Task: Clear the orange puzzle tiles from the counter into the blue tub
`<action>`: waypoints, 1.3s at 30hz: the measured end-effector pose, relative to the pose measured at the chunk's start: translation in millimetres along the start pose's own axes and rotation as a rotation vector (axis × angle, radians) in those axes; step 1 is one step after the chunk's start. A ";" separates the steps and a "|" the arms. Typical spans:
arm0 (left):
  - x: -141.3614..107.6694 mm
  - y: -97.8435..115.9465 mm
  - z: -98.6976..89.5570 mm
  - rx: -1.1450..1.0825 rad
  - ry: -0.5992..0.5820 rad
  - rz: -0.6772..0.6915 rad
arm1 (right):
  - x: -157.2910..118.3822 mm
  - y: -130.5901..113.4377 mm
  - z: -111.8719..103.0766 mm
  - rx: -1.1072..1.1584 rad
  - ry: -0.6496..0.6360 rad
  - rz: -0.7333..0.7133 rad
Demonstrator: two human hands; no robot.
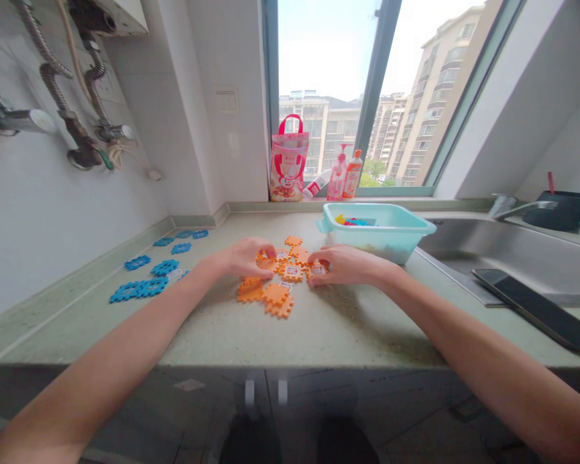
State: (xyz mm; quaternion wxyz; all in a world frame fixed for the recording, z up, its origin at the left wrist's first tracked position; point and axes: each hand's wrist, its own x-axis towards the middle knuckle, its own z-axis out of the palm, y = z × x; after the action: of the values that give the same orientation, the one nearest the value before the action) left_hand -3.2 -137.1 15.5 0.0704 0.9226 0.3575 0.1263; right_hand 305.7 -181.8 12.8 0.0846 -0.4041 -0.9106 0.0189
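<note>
Several orange puzzle tiles point(274, 295) with toothed edges lie in a loose cluster on the counter, some overlapping. A few carry white printed labels, such as the labelled tile point(292, 272) in the middle. My left hand point(245, 258) curls its thumb and fingers round an orange tile point(265, 261) at the cluster's left side. From the right, my right hand point(343, 265) grips a labelled orange tile point(318, 267) between thumb and fingers. Blue puzzle tiles point(139, 290) of the same toothed kind lie in scattered groups left of my left forearm.
A light-teal basin point(377, 235) with colourful pieces stands behind my right hand. A black phone point(536, 309) lies by the steel sink point(493, 258). On the windowsill are a pink bag point(289, 167), a pump bottle point(337, 175) and an orange bottle point(352, 175). Pipes point(72, 129) line the left wall.
</note>
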 end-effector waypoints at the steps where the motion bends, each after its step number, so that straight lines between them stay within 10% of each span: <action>1: 0.1 -3.8 -2.6 0.017 0.025 -0.012 | 0.9 -0.2 1.3 -0.003 0.037 -0.003; 7: -4.1 -34.1 -23.2 0.164 0.144 -0.198 | 19.8 2.8 22.4 0.092 0.315 -0.002; 16: -7.8 -59.0 -16.1 0.050 0.053 -0.324 | 29.3 1.7 33.8 0.158 0.234 -0.015; 28: -13.8 -56.0 -21.8 0.123 -0.129 -0.396 | 28.1 2.3 35.1 0.201 0.379 -0.090; 39: -23.1 -40.0 -42.9 0.122 -0.138 -0.389 | 27.9 -10.2 35.7 0.255 0.246 -0.271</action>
State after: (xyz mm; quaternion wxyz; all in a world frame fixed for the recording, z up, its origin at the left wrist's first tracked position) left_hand -57.5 -121.8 43.6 0.0616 0.8452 0.5302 0.0250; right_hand 273.8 -166.9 -17.5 0.2473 -0.2633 -0.9296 0.0728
